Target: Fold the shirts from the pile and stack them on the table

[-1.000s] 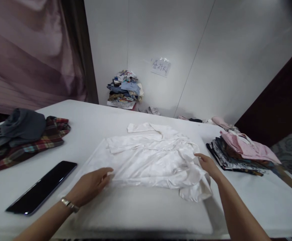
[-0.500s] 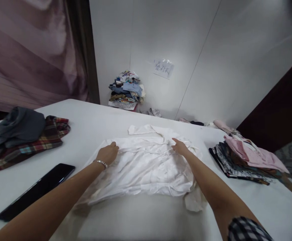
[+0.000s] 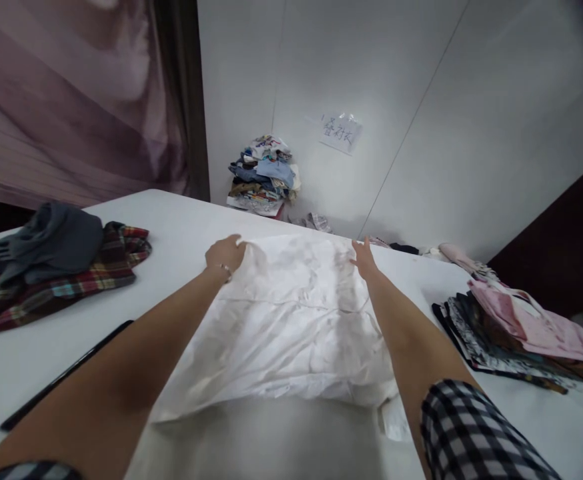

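Note:
A wrinkled white shirt (image 3: 301, 313) is stretched between my two hands, its far edge lifted and its near part hanging towards me. My left hand (image 3: 225, 255), with a bracelet at the wrist, is closed on the far left corner. At the far right corner, my right hand (image 3: 364, 260) grips the edge between thumb and fingers. A loose white end of cloth (image 3: 395, 420) hangs low beside my right forearm.
On the white table (image 3: 181, 220), a grey garment (image 3: 66, 240) and a red plaid garment (image 3: 86, 273) lie left. A black phone-like slab (image 3: 66, 373) is partly behind my left forearm. Folded clothes (image 3: 531, 327) are stacked right. Another clothes pile (image 3: 264, 177) stands by the wall.
Both hands have moved away from me and up, pulling the shirt's top part out flat; the folded-over strip at its far side is spread out. My view has shifted slightly left.

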### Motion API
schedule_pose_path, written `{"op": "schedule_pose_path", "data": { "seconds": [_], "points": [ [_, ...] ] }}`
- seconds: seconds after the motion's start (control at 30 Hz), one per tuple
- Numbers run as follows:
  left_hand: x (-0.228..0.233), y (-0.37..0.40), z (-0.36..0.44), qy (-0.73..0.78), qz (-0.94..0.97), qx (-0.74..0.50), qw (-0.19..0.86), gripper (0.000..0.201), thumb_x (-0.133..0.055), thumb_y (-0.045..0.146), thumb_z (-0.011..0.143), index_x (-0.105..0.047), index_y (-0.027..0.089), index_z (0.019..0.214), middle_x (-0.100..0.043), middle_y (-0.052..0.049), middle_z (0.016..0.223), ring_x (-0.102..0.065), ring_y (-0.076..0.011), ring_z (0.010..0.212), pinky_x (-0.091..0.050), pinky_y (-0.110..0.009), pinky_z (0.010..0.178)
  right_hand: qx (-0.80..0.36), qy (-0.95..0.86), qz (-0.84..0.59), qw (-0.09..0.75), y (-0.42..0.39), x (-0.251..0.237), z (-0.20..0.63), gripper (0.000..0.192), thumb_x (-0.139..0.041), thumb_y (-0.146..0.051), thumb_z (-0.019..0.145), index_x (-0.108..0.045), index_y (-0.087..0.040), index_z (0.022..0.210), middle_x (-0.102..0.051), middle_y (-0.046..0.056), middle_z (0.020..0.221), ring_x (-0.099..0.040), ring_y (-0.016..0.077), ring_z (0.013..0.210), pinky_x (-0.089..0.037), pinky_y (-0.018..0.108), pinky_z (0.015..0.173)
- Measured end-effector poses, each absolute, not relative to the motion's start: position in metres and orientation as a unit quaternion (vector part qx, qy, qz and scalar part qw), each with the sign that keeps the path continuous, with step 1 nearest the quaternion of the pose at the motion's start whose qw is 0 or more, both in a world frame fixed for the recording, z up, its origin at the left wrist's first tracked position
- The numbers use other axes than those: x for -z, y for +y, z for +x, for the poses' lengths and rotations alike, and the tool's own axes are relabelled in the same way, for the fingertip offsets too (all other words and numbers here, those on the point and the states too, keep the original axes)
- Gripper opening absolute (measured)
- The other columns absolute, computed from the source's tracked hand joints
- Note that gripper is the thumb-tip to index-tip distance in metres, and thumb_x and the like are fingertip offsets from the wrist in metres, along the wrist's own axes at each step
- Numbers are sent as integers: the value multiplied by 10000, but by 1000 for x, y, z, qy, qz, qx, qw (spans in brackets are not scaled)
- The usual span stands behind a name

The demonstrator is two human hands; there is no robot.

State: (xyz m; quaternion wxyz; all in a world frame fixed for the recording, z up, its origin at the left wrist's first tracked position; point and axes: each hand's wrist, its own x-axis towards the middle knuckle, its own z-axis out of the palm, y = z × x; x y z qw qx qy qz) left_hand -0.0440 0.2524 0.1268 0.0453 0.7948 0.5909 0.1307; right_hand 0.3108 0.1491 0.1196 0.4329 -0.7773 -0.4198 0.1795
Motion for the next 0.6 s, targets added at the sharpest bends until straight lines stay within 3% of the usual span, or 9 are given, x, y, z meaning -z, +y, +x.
{"op": "schedule_pose_path", "data": {
  "seconds": [0.07,0.13,0.23,0.33,0.47,0.6],
  "points": [
    [-124,262,-33,591,786,-173,62,545,-276,389,937,-425,115,1385,-537,-206,1350,-556,-304,1192,-481,-426,919,-201,-428,-757,451,142,-125,304,695,-445,-438,902,-158,-260,1510,-349,126,1509,-505,197,1253,-544,288,803],
    [-111,258,-29,555,800,-213,80,609,-370,391,914,-329,84,1437,-404,-192,1471,-445,-269,1317,-411,-381,1042,-236,-445,-737,451,125,-122,294,692,-544,-395,855,-293,-217,1476,-483,148,1413,-587,212,1149,-548,311,811],
    [-82,230,-42,474,843,-227,116,545,-475,376,860,-471,142,1352,-382,-124,1501,-440,-236,1326,-385,-336,1081,-315,-494,-701,407,81,-111,283,533,-598,-384,820,-549,-172,1306,-672,144,1160,-668,237,971,-536,397,855],
    [-59,190,-81,401,881,-205,144,467,-441,474,861,-606,202,1203,-468,-88,1448,-548,-239,1225,-466,-352,1014,-329,-558,-687,329,14,-100,279,427,-616,-435,814,-659,-213,1177,-686,104,1152,-638,267,1061,-467,446,972],
    [-38,128,-147,366,901,-184,146,514,-419,600,850,-655,260,1154,-630,-34,1283,-592,-227,1169,-468,-347,1021,-233,-542,-750,300,-89,-86,278,485,-597,-494,824,-612,-269,1253,-574,65,1342,-501,289,1261,-392,458,1056],
    [-12,77,-197,353,915,-153,120,506,-557,633,752,-641,381,1182,-643,25,1261,-596,-257,1163,-500,-381,994,-164,-464,-797,351,-167,-55,267,667,-613,-517,803,-460,-251,1395,-420,76,1476,-366,267,1370,-287,454,1135]
  ]
}}
